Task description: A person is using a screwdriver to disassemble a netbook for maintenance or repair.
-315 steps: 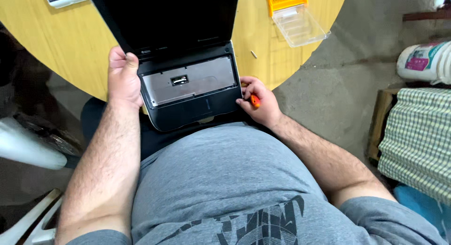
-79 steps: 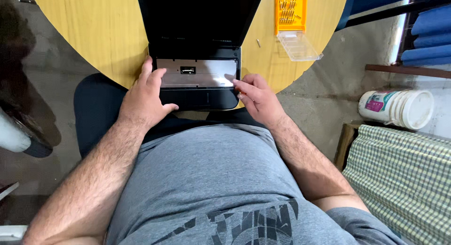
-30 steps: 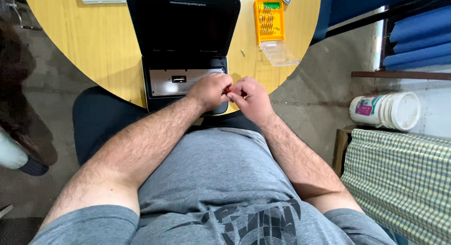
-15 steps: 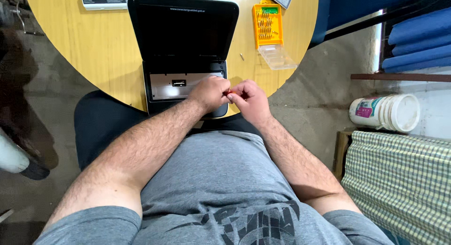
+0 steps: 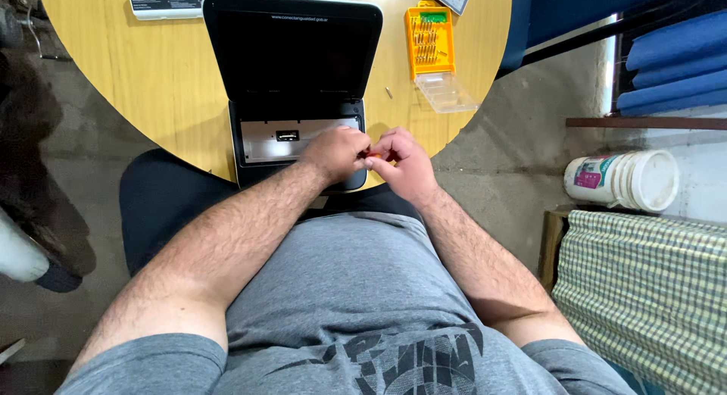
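A black laptop (image 5: 291, 58) lies upside down on the round wooden table (image 5: 136, 69), with its near part opened to a grey metal panel (image 5: 273, 131). My left hand (image 5: 339, 153) and my right hand (image 5: 405, 162) meet over the laptop's near right corner. Both pinch a small orange-handled screwdriver (image 5: 369, 153), mostly hidden by the fingers.
An orange screwdriver bit set (image 5: 429, 36) with its clear lid (image 5: 444, 92) lies right of the laptop. A long battery pack (image 5: 168, 1) sits at the far left, a loose screw (image 5: 388, 93) beside the laptop. A white tub (image 5: 625, 181) and checked cloth (image 5: 644, 289) are at the right.
Over ten seconds my left hand left the laptop's left edge and joined the right hand at the near right corner. In the last second both hands have stayed together there.
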